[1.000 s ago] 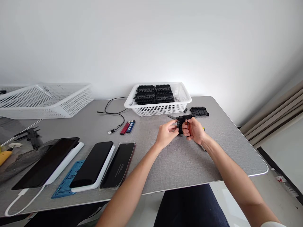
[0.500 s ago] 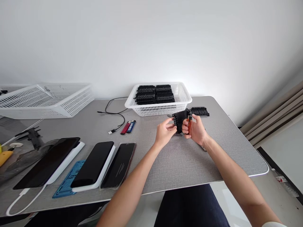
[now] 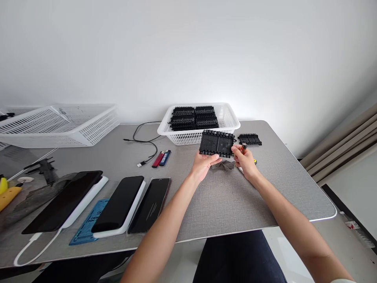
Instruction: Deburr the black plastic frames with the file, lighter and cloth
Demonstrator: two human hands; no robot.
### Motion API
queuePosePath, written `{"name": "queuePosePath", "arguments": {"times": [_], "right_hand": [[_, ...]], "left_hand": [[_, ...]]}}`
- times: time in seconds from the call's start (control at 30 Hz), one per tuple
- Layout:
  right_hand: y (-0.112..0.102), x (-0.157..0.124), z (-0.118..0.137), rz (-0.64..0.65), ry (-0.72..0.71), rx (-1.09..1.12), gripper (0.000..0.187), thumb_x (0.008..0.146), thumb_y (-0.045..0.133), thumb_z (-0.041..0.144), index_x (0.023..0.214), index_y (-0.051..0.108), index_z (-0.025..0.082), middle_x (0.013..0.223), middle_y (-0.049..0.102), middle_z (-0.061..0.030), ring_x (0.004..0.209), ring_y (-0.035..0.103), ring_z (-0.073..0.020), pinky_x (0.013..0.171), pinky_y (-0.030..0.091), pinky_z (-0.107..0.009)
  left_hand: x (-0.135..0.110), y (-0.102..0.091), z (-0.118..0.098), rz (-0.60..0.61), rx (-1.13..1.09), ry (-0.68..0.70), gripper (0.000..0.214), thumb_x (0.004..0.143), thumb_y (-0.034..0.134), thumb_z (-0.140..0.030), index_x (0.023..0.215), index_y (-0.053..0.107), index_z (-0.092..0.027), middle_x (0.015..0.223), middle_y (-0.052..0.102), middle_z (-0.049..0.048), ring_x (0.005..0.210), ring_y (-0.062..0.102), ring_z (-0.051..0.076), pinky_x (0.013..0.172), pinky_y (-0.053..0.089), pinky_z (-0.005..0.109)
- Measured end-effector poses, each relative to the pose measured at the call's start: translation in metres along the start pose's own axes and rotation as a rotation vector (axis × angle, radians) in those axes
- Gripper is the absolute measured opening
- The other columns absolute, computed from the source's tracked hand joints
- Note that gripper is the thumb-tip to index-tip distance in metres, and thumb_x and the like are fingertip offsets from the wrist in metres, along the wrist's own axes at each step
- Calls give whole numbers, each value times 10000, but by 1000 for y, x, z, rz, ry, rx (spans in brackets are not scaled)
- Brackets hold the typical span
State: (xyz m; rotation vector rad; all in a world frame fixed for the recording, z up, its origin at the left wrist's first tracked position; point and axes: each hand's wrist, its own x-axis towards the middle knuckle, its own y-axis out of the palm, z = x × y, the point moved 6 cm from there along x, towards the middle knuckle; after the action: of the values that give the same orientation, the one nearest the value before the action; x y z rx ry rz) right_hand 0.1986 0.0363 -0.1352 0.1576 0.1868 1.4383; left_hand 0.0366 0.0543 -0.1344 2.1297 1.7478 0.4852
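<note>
My left hand (image 3: pixel 203 163) grips a black plastic panel (image 3: pixel 217 144) with toothed long edges from below, thumb along its lower edge. The panel is held up in front of the basket, its ribbed face toward me. Curled fingers of my right hand (image 3: pixel 244 160) hold an orange lighter (image 3: pixel 243 148), its dark top showing above them. The right thumb is against the panel's right end. Under the hands lies a grey cloth (image 3: pixel 224 165). A similar black panel (image 3: pixel 249 139) rests on the table to the right.
A white basket (image 3: pixel 203 137) with stacked black panels stands at the wall. On the left are another white basket (image 3: pixel 85 131), a black cable (image 3: pixel 147 140), a red lighter (image 3: pixel 158 159), a blue lighter (image 3: pixel 165 158) and several phones (image 3: pixel 118 202). The table's right edge (image 3: pixel 306 169) is near.
The black panel has been turned from edge-on to show its broad ribbed face. My left hand has shifted beneath it, and the right hand has moved slightly right with the orange lighter.
</note>
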Motion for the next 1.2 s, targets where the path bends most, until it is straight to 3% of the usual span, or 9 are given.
{"name": "queuePosePath", "arguments": {"times": [0.1,0.27,0.47,0.63,0.73,0.87,1.03,1.2], "right_hand": [[-6,3,2,-77,-20,-26,365,687,697,474,871,587,179,562,337,82,493,271,-75,435,206,-225],[-23,12,5,-219,-117,-126,332,695,630,481,776,620,159,552,432,48,536,397,-102,514,300,-250],[-36,16,5,-308,-135,-122,339,689,634,466,796,625,145,610,488,23,586,440,-113,557,336,-260],[-35,14,5,-277,-92,-104,267,734,626,434,842,550,201,659,423,37,546,340,-98,483,295,-230],[-33,7,14,-280,-151,-48,242,790,586,436,795,446,239,667,373,42,554,319,-104,472,296,-215],[-10,-1,17,-57,-137,15,266,848,474,461,737,408,228,661,356,30,550,299,-107,442,242,-207],[31,-15,-4,302,112,70,337,839,403,541,736,420,220,638,356,32,530,283,-106,422,178,-208],[47,-27,-16,469,309,43,325,821,386,518,697,385,218,603,339,39,515,261,-103,423,124,-210]], "left_hand": [[0,1,3,19,21,-24,451,566,851,-208,941,601,-180,880,683,25,782,676,171,791,602,401],[4,-3,4,29,37,-20,359,756,696,-421,997,630,-164,1002,699,103,857,689,222,733,607,385],[6,-16,5,-94,278,-11,391,682,744,-326,1004,653,-123,755,694,47,629,657,157,661,601,356],[6,-15,7,-83,329,-14,374,663,755,-276,987,654,-119,762,714,56,643,677,165,676,609,353],[7,-16,5,-96,340,23,324,687,724,-262,980,660,-139,753,724,49,674,699,184,714,612,379],[8,-16,4,-100,356,80,278,709,691,-249,970,668,-155,744,729,37,672,701,185,733,609,401],[6,-12,3,-73,418,139,248,743,648,-246,976,668,-162,736,729,22,661,693,171,738,601,370],[1,-3,-1,-15,533,218,210,792,610,-266,969,659,-165,760,736,36,678,692,177,703,577,322]]}}
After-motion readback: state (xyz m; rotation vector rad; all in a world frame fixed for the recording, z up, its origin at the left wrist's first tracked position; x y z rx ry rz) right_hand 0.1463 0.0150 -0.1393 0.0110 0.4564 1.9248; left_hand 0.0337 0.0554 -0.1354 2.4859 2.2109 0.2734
